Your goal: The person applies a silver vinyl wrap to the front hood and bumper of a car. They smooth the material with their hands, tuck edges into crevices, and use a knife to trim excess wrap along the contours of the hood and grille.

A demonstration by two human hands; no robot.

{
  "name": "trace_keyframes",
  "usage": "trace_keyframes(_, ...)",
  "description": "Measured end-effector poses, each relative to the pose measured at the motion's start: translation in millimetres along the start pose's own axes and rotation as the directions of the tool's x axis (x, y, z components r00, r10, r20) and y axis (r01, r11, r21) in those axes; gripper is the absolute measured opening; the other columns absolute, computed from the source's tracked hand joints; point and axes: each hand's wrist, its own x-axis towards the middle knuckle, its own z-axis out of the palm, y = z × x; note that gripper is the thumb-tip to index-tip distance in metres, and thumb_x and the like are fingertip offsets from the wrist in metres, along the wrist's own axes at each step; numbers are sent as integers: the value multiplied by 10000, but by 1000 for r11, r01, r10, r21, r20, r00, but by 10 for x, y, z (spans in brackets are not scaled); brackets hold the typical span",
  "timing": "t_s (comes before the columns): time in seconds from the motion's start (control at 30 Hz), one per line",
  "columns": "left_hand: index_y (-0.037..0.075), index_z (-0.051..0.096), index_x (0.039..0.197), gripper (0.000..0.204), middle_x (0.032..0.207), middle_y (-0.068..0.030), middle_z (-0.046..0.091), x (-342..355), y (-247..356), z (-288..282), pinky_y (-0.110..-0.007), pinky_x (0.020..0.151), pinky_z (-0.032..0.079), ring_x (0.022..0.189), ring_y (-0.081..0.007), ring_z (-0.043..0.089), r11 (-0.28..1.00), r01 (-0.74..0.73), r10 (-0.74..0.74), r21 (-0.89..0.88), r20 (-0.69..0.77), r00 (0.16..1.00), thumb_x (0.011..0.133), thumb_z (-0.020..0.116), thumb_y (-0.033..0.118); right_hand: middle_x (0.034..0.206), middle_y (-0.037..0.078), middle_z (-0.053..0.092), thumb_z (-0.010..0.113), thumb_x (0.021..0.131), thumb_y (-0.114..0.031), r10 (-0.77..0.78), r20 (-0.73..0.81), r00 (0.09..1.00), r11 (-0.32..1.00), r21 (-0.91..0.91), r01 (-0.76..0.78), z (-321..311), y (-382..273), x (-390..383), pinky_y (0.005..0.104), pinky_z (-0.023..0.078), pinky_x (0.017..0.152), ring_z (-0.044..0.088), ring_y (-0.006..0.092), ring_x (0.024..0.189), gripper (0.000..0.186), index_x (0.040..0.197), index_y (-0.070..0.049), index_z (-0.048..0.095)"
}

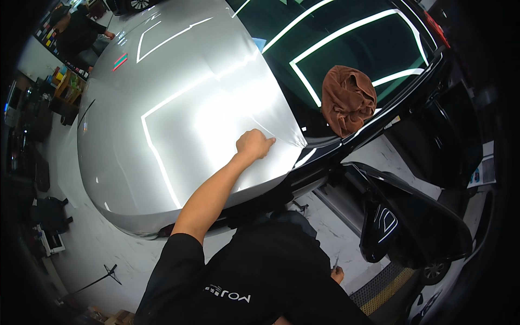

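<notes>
My left hand [254,145] is closed and rests on the silver film [122,162] that covers the car's bonnet. Its fingers curl under, so whatever they hold, if anything, is hidden. Beyond the knuckles a crease runs through the film toward its wrinkled corner by the windscreen [303,38]. Low beside my body, my right hand [337,275] grips a slim tool [336,262], too small to make out exactly. A crumpled brown cloth [348,101] lies at the lower edge of the windscreen glass.
An open black car door with its mirror [379,225] stands at my right. Another person [76,32] in dark clothes is at the far left, past the bonnet. A thin black stand [111,274] rests on the pale floor. A small red-and-green strip [120,62] sits on the film.
</notes>
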Motion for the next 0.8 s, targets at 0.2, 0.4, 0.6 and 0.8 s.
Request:
trace_keyframes(0.2, 63, 708, 824, 459, 748, -89, 709, -8, -433, -477, -421, 725, 533, 719, -288, 668, 992, 61, -26, 108, -297, 954, 995, 791, 480, 794, 146, 764, 632, 1122, -103, -433, 68, 899, 899, -31, 436, 147, -1329, 396, 374, 584, 618, 741, 208, 641, 294, 1361, 65, 663)
trace_keyframes(0.4, -33, 603, 1414, 662, 1614, -257, 518, 273, -690, -765, -544, 1263, 323, 1566, -417, 398, 982, -33, 122, 185, -495, 860, 996, 789, 446, 761, 121, 760, 659, 1122, -114, -470, 164, 867, 870, 254, 423, -17, -2714, 578, 333, 573, 560, 724, 163, 587, 342, 1404, 81, 660)
trace_keyframes(0.6, -154, 299, 1691, 1055, 1802, -330, 251, 845, -791, -571, -562, 1399, 91, 1723, -443, 117, 922, -116, 295, 370, -473, 830, 1077, 561, 663, 819, 121, 776, 657, 1114, -84, -573, 226, 788, 712, 614, 342, 140, -4604, 565, 253, 510, 509, 650, 105, 533, 409, 1477, 100, 617)
trace_keyframes(0.8, -249, 278, 1639, 1239, 1760, -437, 223, 1057, -362, -389, -574, 1394, 61, 1696, -525, 127, 945, -91, 264, 314, -566, 781, 1011, 585, 773, 918, 123, 802, 619, 1110, -56, -752, 296, 589, 537, 793, 288, 781, -6491, 827, 228, 511, 551, 682, 97, 632, 574, 1645, 73, 457)
